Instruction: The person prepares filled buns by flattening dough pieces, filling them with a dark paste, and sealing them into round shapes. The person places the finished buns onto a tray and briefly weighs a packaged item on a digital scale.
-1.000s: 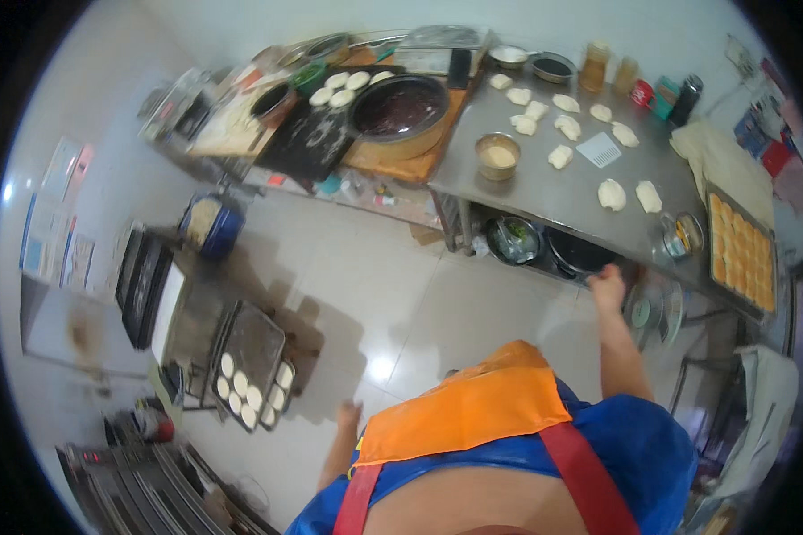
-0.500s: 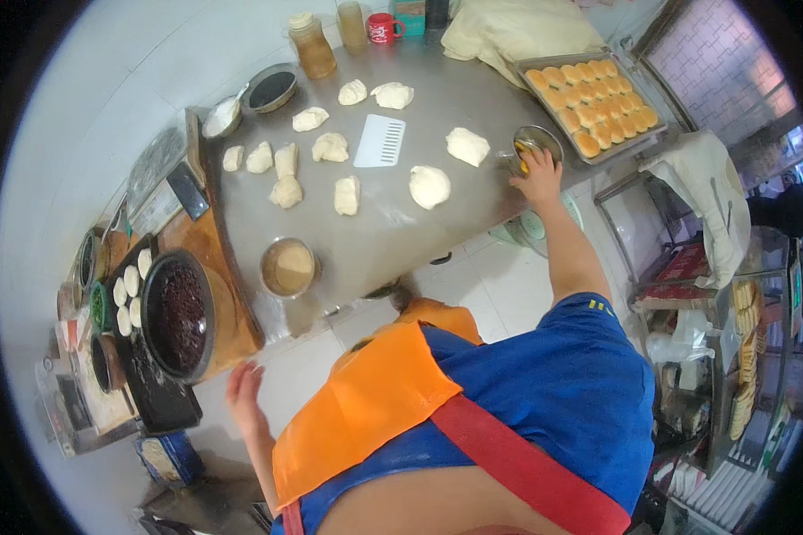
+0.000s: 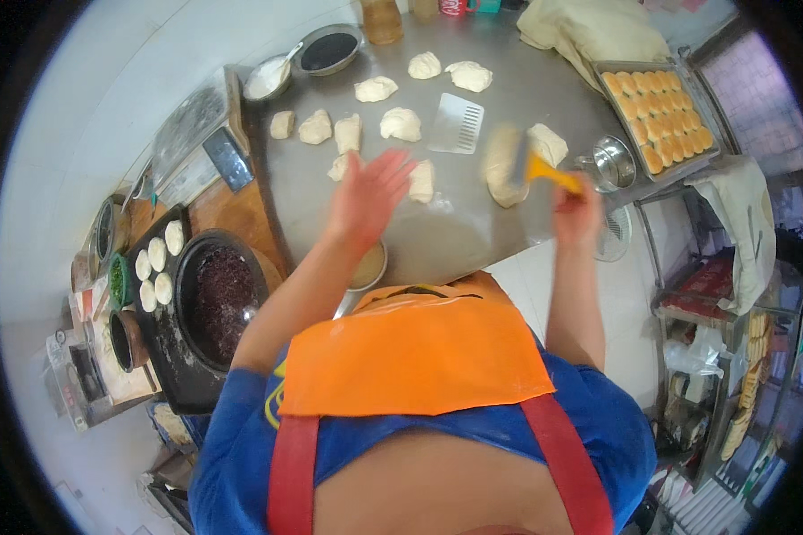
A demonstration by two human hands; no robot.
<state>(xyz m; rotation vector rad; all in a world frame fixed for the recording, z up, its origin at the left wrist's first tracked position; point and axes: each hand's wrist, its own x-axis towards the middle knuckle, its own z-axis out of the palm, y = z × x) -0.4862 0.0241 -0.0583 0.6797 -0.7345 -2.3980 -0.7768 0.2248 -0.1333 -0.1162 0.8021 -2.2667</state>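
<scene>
Blue short-sleeved shirt [image 3: 598, 446] under orange apron [image 3: 410, 361] with red straps [image 3: 294, 468].
Apron: solid bright orange, smooth fabric, wide bib with near-straight top edge across the chest; pale smudges on it, dark curved marking [image 3: 419, 292] on the part farther down the front. Straps: two, broad, flat, plain red, one per upper bib corner, running up over the shoulders. Shirt: saturated blue, wide curved neckline, light specks at the edge; yellow curved marking [image 3: 275, 392] on the wearer's left beside the strap, partly hidden. Sleeves end above the elbows, forearms [image 3: 573, 308] bare.
</scene>
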